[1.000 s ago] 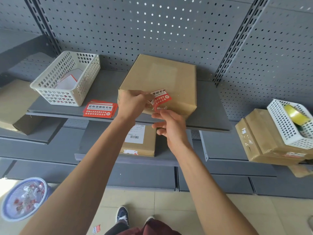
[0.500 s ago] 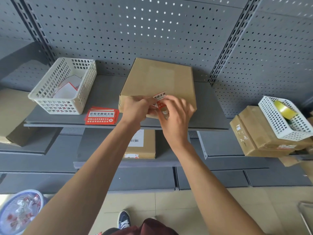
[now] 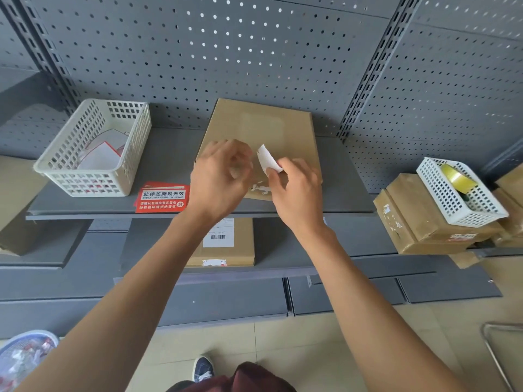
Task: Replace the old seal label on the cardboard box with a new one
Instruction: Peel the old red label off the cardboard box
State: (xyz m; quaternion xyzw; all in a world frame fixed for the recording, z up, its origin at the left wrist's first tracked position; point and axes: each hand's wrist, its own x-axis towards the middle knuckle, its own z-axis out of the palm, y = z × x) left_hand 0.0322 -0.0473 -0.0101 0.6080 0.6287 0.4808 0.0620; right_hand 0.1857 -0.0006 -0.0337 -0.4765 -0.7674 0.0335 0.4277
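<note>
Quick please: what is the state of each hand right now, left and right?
Left hand: blurred, fingers curled above the cardboard box; cannot tell.
Right hand: pinches the peeled label piece, white side showing.

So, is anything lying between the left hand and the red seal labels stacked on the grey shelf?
Nothing visible. The left hand hovers over the brown cardboard box; the red seal labels lie just beside it on bare grey shelf.
</note>
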